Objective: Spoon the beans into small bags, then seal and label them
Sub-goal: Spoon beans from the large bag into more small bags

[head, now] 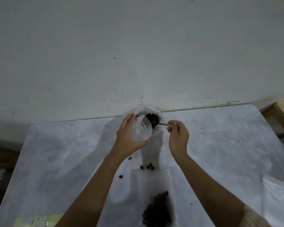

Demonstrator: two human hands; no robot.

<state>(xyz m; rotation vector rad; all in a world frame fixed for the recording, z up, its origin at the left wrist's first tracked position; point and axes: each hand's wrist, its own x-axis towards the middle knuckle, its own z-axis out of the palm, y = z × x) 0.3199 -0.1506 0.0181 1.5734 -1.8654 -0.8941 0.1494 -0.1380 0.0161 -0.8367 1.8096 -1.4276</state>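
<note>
Your left hand (129,136) cups the small clear plastic bag (142,132) at twelve o'clock; your right hand (178,138) pinches the thin metal spoon (163,124) of dark round beans (152,119). A sagging bag mouth could spill them.

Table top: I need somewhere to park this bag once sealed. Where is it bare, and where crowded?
Bare: the table right of the right hand, out to its edge; also left of the left hand, beyond the yellowish sheets. Crowded: the middle strip, with loose beans and the near bag, and the far edge by the bean sack.
</note>
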